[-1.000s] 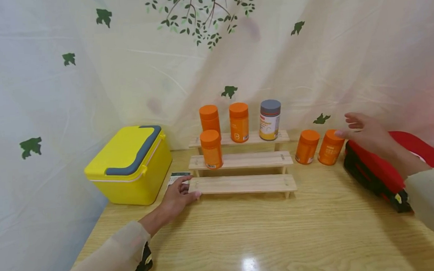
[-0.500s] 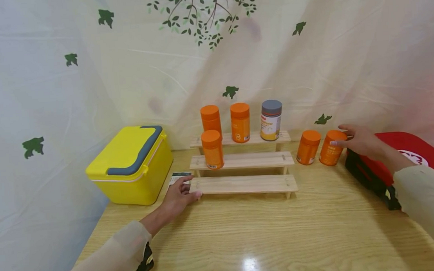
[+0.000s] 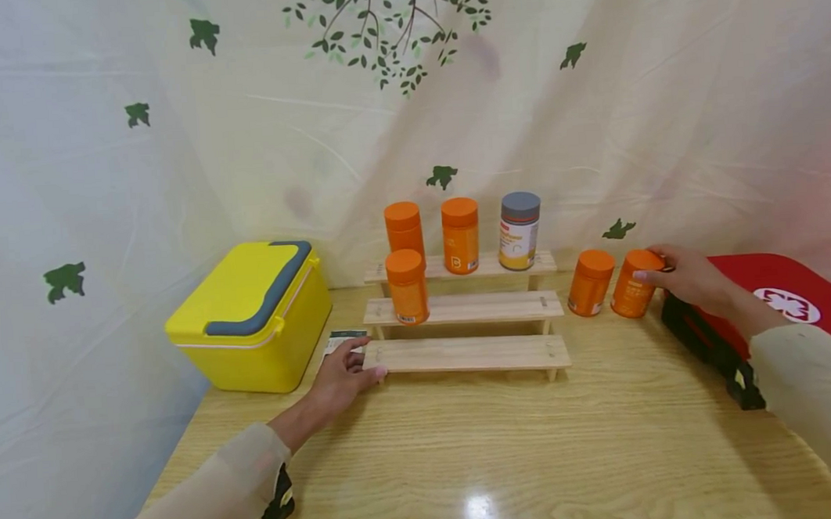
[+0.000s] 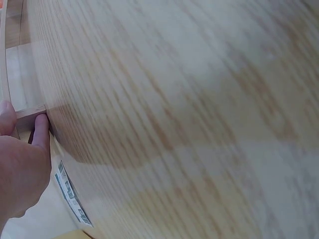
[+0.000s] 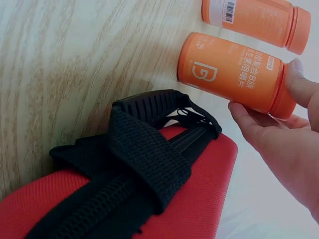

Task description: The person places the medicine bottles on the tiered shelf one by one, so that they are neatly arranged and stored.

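Note:
My right hand [image 3: 691, 278] holds the rightmost orange supplement bottle [image 5: 232, 72] near its lid, thumb on the near side and fingers behind. That bottle stands upright on the table, beside a second orange bottle [image 3: 590, 283]. My left hand [image 3: 339, 379] grips the left end of the lowest step of a three-step wooden display rack [image 3: 470, 354]; in the left wrist view, thumb and finger pinch its end piece [image 4: 31, 113]. On the rack's top step are two orange bottles and a grey-capped bottle [image 3: 518, 234]. One more orange bottle [image 3: 408, 290] stands at the left of the middle step.
A yellow box [image 3: 249, 319] with a grey handle sits left of the rack, and a small printed card [image 4: 71, 194] lies between them. At the right is a red case [image 3: 762, 273] with a black zip and strap [image 5: 144, 154]. A patterned cloth hangs behind the table.
My right hand has come down and left from above the red case and taken hold of the rightmost orange bottle. The left hand has stayed at the rack's end.

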